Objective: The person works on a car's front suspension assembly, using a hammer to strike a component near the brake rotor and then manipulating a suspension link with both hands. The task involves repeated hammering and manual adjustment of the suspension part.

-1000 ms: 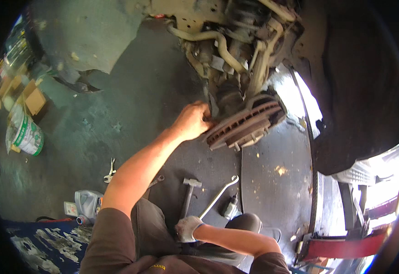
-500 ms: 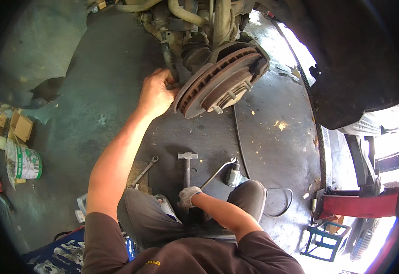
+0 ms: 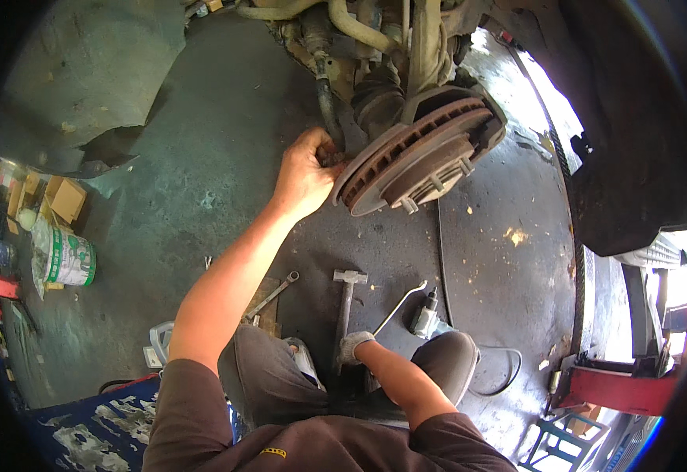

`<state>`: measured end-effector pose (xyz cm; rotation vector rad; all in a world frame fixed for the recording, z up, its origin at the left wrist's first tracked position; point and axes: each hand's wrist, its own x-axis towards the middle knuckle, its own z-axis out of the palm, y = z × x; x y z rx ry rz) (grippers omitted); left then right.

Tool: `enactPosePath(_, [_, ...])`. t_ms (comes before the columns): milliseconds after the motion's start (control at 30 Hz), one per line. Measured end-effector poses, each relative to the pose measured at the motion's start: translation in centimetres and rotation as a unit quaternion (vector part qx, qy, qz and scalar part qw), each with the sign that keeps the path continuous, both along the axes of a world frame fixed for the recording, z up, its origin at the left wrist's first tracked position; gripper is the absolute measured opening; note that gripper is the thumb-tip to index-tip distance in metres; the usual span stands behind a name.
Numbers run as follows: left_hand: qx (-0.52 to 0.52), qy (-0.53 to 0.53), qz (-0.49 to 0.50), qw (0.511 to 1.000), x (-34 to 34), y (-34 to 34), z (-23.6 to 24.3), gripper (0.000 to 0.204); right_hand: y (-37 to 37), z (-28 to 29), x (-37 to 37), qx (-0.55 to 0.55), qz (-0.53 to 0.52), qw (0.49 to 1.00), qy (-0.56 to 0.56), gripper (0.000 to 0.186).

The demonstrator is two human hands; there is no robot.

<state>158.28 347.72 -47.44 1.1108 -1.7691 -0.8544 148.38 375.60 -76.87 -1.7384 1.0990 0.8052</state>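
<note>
My bare left hand [image 3: 305,177] reaches up behind the left edge of the rusty brake disc [image 3: 426,157]. Its fingers are closed around the lower end of the tie rod [image 3: 327,104], and that joint is partly hidden by them. My gloved right hand [image 3: 352,348] rests low between my knees, wrapped on the handle of a hammer [image 3: 346,303], whose head points away from me. Right of the hammer, a thin bent metal bar [image 3: 400,305] slants with its near end beside the glove. An impact wrench [image 3: 427,315] lies by my right knee.
A ratchet wrench [image 3: 272,296] lies on a board left of the hammer. A black hose [image 3: 442,259] runs across the floor. At left stand a white-green bucket [image 3: 71,258] and a cardboard box [image 3: 66,198]; at right, a red lift arm [image 3: 618,389] and a teal stool frame [image 3: 563,440].
The whole view has shifted, so the scene sits further right and slightly lower. My left hand stays at the tie rod end, its fingers slightly moved; my right hand remains at the hammer handle.
</note>
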Motion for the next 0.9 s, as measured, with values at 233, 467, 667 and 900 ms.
enactPosePath(233, [-0.042, -0.041, -0.129, 0.990, 2.3, -1.6, 1.0, 0.025, -0.1, -0.1, 1.0, -0.003, 0.007, 0.999, -0.034, 0.057])
enactPosePath(467, [-0.013, 0.025, -0.062, 0.998, 1.4, -0.5, -0.2, 0.021, -0.3, -0.1, 0.3, -0.003, 0.003, 1.000, -0.026, 0.059])
enactPosePath(667, [-0.052, -0.011, -0.128, 0.990, 2.4, -1.6, 0.7, 0.020, -0.4, -1.5, -0.4, -0.020, -0.006, 1.000, -0.003, 0.056])
enactPosePath(900, [-0.020, 0.018, -0.084, 0.996, 1.8, -0.6, 0.2, 0.026, -0.9, -2.6, -1.5, -0.034, 0.015, 0.999, -0.009, 0.055])
